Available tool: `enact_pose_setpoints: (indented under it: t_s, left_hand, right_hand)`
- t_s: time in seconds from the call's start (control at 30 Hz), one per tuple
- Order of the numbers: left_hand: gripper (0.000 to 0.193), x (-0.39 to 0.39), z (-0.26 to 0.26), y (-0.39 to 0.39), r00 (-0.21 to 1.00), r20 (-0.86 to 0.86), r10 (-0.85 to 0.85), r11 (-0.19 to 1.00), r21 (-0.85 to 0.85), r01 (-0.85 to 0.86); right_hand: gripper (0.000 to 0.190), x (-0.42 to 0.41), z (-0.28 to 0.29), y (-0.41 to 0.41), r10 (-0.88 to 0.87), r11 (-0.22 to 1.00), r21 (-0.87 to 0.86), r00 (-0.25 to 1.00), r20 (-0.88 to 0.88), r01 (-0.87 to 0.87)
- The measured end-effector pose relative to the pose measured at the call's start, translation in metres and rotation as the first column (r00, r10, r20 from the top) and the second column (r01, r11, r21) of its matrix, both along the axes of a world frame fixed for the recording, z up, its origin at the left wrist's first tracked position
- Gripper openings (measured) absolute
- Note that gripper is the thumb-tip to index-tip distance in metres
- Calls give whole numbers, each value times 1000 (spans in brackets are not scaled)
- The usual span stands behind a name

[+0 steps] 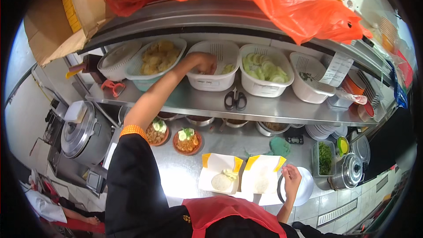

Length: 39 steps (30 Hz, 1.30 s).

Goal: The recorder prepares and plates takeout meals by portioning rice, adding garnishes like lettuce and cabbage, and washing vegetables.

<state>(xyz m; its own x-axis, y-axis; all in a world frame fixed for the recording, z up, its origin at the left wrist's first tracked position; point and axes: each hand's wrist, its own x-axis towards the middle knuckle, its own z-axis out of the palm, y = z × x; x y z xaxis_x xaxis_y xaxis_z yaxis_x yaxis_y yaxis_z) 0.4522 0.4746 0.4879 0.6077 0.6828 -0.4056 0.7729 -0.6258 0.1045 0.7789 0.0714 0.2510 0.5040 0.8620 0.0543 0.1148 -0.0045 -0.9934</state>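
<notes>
My left hand reaches down into a white plastic basket on the steel shelf. A few pale green slices lie at that basket's right end. The fingertips are partly hidden, so whether they hold anything does not show. Lower down, my right hand is loosely curled with nothing visible in it, beside a white round plate or lid. To its left stand two open takeaway boxes with yellow flaps. The left box holds a rice mound with pale slices; the right box holds rice.
Cucumber slices fill the neighbouring basket. Black-handled scissors lie on the shelf, which overhangs the counter. Two garnished bowls, one with reddish food, stand left of the boxes. A large lidded pot is far left. Orange plastic bags hang above.
</notes>
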Motion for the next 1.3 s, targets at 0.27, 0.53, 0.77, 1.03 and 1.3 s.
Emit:
enact_pose_setpoints:
  t_s: [0.27,0.53,0.77,1.03,1.3]
  left_hand:
    - [21,-52,33,-17,814,561,149,988,-50,-146]
    - [56,-45,25,-19,940,267,212,977,-46,-208]
    - [72,-22,-19,29,980,198,-15,997,82,-1]
    - [47,-4,-5,7,980,196,-43,993,117,20]
    - [42,19,5,19,949,313,40,996,-92,-12]
  right_hand:
    - [21,-13,4,30,143,990,8,990,19,-143]
    - [21,-23,-3,40,197,980,15,980,14,-197]
    - [21,-15,-7,31,151,987,51,987,46,-154]
    - [21,-8,-24,15,97,995,-13,995,22,-97]
    - [20,-14,-24,36,110,993,42,994,-15,-110]
